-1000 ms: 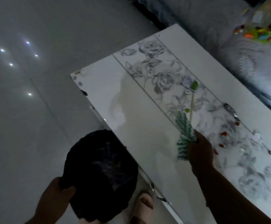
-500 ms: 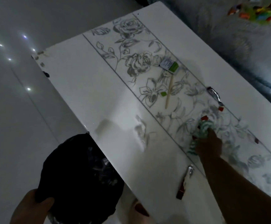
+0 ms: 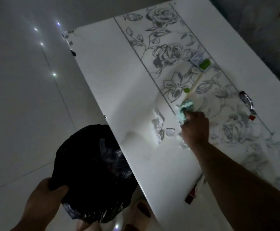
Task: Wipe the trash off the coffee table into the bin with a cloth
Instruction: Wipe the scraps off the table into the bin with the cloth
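We see a white coffee table (image 3: pixel 122 77) with a grey rose band — on it a green-white packet (image 3: pixel 201 61), wooden stick (image 3: pixel 194 85), foil scrap (image 3: pixel 246 101) and, near the near edge, a red wrapper (image 3: pixel 191 195).

Only one view here, my head-worn wide-angle cam, looking forward and steeply down from above. It faces the near long edge of the coffee table (image 3: pixel 122 90), which runs diagonally from upper left to lower right. Close range: both forearms enter from the bottom edge, glossy floor (image 3: pixel 19 105) fills the left. No second view shares anything.
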`<state>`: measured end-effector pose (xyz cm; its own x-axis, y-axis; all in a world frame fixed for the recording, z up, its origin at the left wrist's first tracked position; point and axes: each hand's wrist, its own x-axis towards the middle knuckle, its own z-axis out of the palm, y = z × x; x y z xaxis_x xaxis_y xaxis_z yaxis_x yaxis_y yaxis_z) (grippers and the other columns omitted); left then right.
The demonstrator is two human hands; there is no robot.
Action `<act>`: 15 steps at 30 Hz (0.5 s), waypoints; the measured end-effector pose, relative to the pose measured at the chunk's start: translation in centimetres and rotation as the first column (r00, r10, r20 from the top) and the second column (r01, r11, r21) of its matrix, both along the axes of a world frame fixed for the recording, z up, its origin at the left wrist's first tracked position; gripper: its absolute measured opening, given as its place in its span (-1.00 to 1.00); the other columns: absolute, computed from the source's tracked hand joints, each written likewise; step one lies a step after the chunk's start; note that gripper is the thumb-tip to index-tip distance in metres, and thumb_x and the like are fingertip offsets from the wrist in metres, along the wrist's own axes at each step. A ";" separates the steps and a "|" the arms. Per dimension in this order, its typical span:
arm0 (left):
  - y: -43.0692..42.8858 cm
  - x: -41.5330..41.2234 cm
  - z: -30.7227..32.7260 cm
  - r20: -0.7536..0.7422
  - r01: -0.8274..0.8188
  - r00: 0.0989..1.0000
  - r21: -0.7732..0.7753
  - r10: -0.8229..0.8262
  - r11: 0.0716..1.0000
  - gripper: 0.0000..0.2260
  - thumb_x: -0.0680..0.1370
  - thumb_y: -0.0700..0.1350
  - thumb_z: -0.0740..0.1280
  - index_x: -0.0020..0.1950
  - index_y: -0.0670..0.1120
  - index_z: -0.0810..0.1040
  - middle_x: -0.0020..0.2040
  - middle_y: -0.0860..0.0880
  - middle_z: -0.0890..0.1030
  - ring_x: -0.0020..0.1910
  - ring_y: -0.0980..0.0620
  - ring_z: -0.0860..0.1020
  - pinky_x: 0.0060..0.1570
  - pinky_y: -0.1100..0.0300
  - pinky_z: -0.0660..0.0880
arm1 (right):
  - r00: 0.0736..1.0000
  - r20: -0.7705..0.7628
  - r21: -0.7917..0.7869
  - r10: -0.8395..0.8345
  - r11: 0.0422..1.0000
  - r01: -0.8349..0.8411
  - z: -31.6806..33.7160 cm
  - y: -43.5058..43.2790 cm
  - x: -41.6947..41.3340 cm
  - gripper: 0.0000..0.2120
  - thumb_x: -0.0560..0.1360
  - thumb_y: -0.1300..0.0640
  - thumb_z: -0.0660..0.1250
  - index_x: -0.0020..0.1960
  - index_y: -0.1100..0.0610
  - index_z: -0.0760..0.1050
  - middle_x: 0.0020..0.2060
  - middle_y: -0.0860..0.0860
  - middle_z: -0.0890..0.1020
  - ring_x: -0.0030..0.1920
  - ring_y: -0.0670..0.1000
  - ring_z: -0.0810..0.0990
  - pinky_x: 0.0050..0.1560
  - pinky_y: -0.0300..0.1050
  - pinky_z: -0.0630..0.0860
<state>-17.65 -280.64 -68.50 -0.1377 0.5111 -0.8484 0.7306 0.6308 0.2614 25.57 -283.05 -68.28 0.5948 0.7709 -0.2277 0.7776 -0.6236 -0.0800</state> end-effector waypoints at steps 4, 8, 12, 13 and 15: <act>-0.2 0.8 1.0 0.052 -0.035 0.998 0.063 0.032 0.997 -0.79 0.27 -0.05 0.32 -0.27 -0.16 0.39 -0.43 -0.15 0.39 -0.39 -0.10 0.36 -0.22 0.04 0.24 | 0.991 -0.097 0.112 0.091 0.990 -0.081 0.2 0.7 -3.8 -0.50 0.41 0.29 0.25 0.34 0.07 0.42 0.18 0.24 0.49 0.15 0.27 0.44 0.19 -0.04 0.30; -0.9 0.8 0.4 0.072 -0.019 0.997 0.147 0.008 0.989 -0.84 0.48 -0.22 0.33 -0.23 -0.29 0.44 -0.38 -0.22 0.39 -0.37 -0.06 0.34 -0.29 0.09 0.19 | 0.976 -0.151 0.166 0.155 0.978 -0.130 -0.1 0.9 -7.3 -0.51 0.45 0.29 0.21 0.36 0.05 0.39 0.21 0.19 0.46 0.17 0.25 0.42 0.21 -0.06 0.30; -1.6 1.1 0.4 0.108 -0.031 0.994 0.224 0.007 0.974 -0.88 0.45 -0.23 0.32 -0.25 -0.15 0.40 -0.35 -0.19 0.41 -0.34 -0.05 0.34 -0.27 0.09 0.19 | 0.961 -0.174 0.202 0.217 0.963 -0.181 -0.7 0.3 -10.5 -0.50 0.44 0.32 0.22 0.35 0.04 0.40 0.21 0.18 0.47 0.16 0.24 0.42 0.19 -0.04 0.29; -1.8 1.1 0.5 0.111 -0.038 0.994 0.230 0.012 0.972 -0.88 0.44 -0.20 0.32 -0.26 -0.14 0.40 -0.34 -0.20 0.42 -0.34 -0.05 0.35 -0.28 0.09 0.20 | 0.953 -0.190 0.197 0.234 0.960 -0.197 -0.5 0.3 -11.5 -0.50 0.43 0.33 0.22 0.34 0.04 0.41 0.21 0.17 0.48 0.15 0.24 0.43 0.18 -0.04 0.28; -2.2 1.1 0.5 0.090 -0.027 0.996 0.251 0.005 0.968 -0.86 0.44 -0.19 0.33 -0.27 -0.17 0.41 -0.35 -0.21 0.43 -0.36 -0.05 0.36 -0.30 0.12 0.20 | 0.932 -0.236 0.222 0.274 0.949 -0.223 -0.1 0.0 -13.9 -0.50 0.38 0.35 0.23 0.29 0.08 0.47 0.16 0.20 0.51 0.10 0.26 0.47 0.14 -0.02 0.30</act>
